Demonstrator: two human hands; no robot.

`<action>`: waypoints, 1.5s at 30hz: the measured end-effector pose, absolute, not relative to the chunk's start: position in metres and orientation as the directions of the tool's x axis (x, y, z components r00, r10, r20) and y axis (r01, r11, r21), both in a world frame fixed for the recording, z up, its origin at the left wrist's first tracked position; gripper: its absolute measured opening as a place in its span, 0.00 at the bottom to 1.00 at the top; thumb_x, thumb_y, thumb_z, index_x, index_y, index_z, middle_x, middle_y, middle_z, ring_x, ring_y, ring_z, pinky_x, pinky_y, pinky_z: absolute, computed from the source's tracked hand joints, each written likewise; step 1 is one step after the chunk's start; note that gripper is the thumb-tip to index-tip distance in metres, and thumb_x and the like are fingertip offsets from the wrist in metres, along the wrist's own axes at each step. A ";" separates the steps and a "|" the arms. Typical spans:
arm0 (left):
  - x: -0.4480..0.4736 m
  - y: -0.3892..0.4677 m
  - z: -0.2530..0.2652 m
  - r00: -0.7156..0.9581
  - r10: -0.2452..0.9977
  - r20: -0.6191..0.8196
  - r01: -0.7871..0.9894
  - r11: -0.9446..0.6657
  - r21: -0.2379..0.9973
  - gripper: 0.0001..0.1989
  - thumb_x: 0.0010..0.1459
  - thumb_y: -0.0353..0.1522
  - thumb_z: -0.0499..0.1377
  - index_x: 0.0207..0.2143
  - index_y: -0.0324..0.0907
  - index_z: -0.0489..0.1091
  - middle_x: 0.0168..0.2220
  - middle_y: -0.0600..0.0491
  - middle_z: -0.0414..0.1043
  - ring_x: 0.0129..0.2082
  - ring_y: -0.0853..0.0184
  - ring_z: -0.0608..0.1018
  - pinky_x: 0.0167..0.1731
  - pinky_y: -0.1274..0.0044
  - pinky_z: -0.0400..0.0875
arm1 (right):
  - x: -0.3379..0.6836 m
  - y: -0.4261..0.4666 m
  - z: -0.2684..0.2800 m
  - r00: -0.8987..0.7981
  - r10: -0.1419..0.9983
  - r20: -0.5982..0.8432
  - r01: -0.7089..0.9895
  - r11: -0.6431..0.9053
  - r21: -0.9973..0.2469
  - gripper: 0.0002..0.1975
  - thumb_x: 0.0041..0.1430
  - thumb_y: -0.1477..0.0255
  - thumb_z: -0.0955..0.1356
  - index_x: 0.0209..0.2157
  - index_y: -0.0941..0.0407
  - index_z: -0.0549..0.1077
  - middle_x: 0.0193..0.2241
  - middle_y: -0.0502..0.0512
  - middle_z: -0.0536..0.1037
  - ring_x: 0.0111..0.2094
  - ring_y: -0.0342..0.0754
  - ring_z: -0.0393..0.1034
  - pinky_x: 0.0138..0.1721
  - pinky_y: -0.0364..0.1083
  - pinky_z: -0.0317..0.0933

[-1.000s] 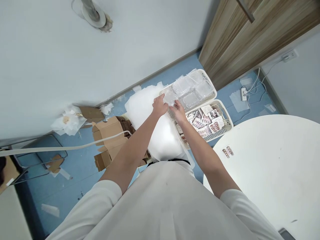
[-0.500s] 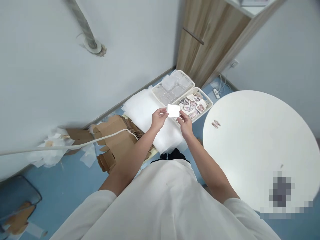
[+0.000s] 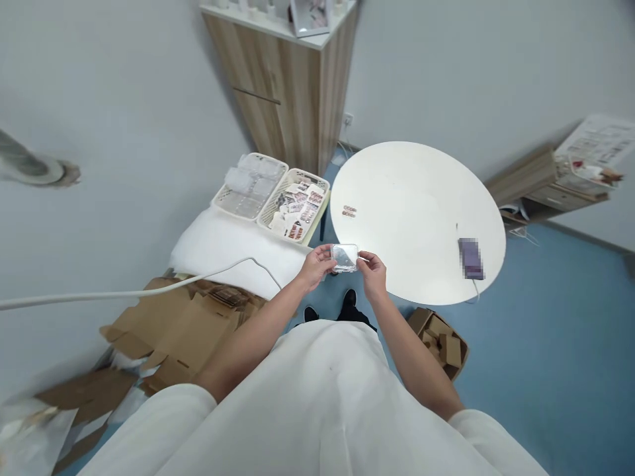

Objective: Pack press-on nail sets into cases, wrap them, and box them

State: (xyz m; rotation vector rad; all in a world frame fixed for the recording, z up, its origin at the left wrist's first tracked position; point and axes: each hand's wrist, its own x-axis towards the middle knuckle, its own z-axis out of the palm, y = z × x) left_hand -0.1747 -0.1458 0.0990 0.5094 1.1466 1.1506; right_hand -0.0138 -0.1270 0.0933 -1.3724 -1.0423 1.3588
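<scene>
Both forearms reach forward and converge at twelve o'clock from the torso. The left hand [image 3: 314, 267] pinches a clear plastic case [image 3: 344, 255] between thumb and fingers at its nine o'clock edge; the right hand [image 3: 373, 271] grips it narrowly at three o'clock. The round white table [image 3: 421, 211] spreads toward one o'clock.

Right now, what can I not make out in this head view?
Head view: side edges of the clear case, partly hidden by fingers.
Head view: details on the cards, too small.
Head view: dark object on the round table, masked by pixel blocks.
Head view: picture frame, cut off by the top edge.
</scene>
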 end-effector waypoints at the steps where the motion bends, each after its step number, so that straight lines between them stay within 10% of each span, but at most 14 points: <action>1: -0.163 -0.142 0.100 0.008 0.896 -0.443 -0.440 0.401 0.804 0.23 0.39 0.27 0.63 0.42 0.41 0.65 0.39 0.50 0.72 0.30 0.71 0.74 0.30 0.77 0.71 | -0.004 -0.127 0.092 0.059 0.972 -0.226 -0.044 -0.223 -0.974 0.16 0.46 0.64 0.69 0.37 0.56 0.69 0.38 0.56 0.74 0.34 0.45 0.69 0.36 0.47 0.65; 8: -0.079 -0.106 0.095 0.138 0.860 -0.491 -0.404 0.501 0.765 0.17 0.41 0.25 0.59 0.37 0.43 0.64 0.32 0.56 0.70 0.29 0.73 0.74 0.31 0.77 0.71 | 0.062 -0.120 0.082 0.107 0.949 -0.295 -0.130 -0.281 -0.951 0.27 0.47 0.60 0.68 0.48 0.52 0.61 0.49 0.57 0.66 0.42 0.46 0.69 0.39 0.46 0.66; 18: 0.015 -0.078 0.077 0.071 0.808 -0.585 -0.439 0.552 0.709 0.19 0.41 0.27 0.63 0.36 0.44 0.62 0.36 0.54 0.70 0.34 0.72 0.74 0.37 0.76 0.67 | 0.137 -0.088 0.077 0.128 0.886 -0.446 -0.295 -0.396 -0.870 0.24 0.43 0.68 0.71 0.42 0.52 0.61 0.31 0.48 0.70 0.34 0.42 0.68 0.39 0.46 0.64; 34: 0.007 -0.028 0.078 0.230 0.835 -0.499 0.160 0.474 0.866 0.20 0.47 0.40 0.62 0.42 0.41 0.71 0.34 0.50 0.73 0.35 0.66 0.74 0.36 0.74 0.64 | 0.209 -0.030 0.074 -0.184 0.889 -0.420 -0.057 -0.436 -0.898 0.14 0.44 0.66 0.69 0.35 0.54 0.76 0.35 0.53 0.76 0.33 0.44 0.66 0.38 0.47 0.60; 45: 0.018 -0.033 0.068 0.255 0.789 -0.560 0.021 0.574 0.819 0.17 0.43 0.38 0.65 0.35 0.39 0.70 0.31 0.52 0.72 0.31 0.68 0.76 0.35 0.74 0.64 | 0.212 -0.045 0.065 0.006 0.884 -0.468 -0.195 -0.458 -0.867 0.23 0.45 0.61 0.70 0.44 0.50 0.68 0.43 0.52 0.70 0.36 0.43 0.69 0.38 0.46 0.65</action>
